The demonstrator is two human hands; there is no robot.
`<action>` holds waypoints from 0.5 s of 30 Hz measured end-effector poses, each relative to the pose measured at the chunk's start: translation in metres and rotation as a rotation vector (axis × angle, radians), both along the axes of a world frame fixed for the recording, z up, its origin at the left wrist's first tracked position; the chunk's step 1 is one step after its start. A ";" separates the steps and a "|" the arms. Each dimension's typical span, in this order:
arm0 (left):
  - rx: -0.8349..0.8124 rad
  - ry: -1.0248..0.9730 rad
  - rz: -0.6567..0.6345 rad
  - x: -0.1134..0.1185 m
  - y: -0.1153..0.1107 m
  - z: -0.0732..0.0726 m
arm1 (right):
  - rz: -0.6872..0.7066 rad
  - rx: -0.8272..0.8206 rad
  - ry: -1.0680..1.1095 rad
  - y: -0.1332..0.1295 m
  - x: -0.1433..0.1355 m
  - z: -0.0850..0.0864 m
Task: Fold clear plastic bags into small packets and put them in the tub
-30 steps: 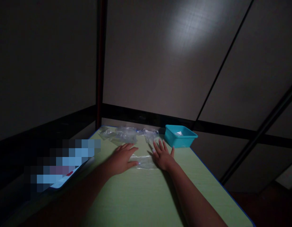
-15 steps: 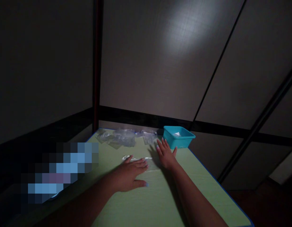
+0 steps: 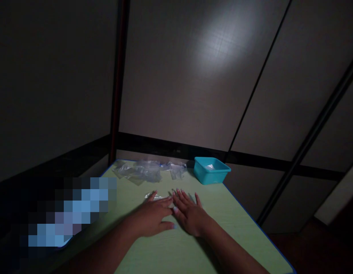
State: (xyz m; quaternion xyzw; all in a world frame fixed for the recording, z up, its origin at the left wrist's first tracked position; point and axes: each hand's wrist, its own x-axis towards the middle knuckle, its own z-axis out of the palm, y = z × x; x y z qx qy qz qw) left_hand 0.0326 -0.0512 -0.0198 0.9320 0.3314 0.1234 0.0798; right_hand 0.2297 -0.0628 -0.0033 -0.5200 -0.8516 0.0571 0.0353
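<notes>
On the pale green table (image 3: 165, 253), a clear plastic bag (image 3: 152, 196) lies flat, mostly hidden beneath both hands. My left hand (image 3: 155, 217) rests palm down on its left part with the fingers apart. Right beside it, my right hand (image 3: 190, 215) is also palm down over the bag, fingers stretched out and thumb toward the left hand. Neither hand grips anything.
Several clear plastic bags (image 3: 147, 172) lie along the table's far edge. A turquoise basket (image 3: 212, 176) with something whitish inside stands at the far right corner. Dark panelled walls rise behind and to the left. A pixelated area covers the lower left.
My right hand has moved left and nearer, from beside the basket down onto the bag next to my left hand. My left hand has hardly moved. The view has shifted slightly.
</notes>
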 end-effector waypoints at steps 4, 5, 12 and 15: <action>-0.025 -0.013 -0.028 -0.001 0.003 -0.001 | -0.179 0.015 -0.035 -0.014 0.029 -0.007; -0.028 -0.020 -0.030 -0.001 0.003 -0.001 | -0.210 0.016 -0.041 -0.017 0.038 -0.009; -0.051 -0.045 -0.041 -0.001 0.008 -0.005 | -0.292 0.056 0.028 -0.030 0.062 -0.023; -0.035 -0.037 -0.014 -0.002 0.010 -0.008 | -0.317 0.073 0.060 -0.032 0.059 -0.023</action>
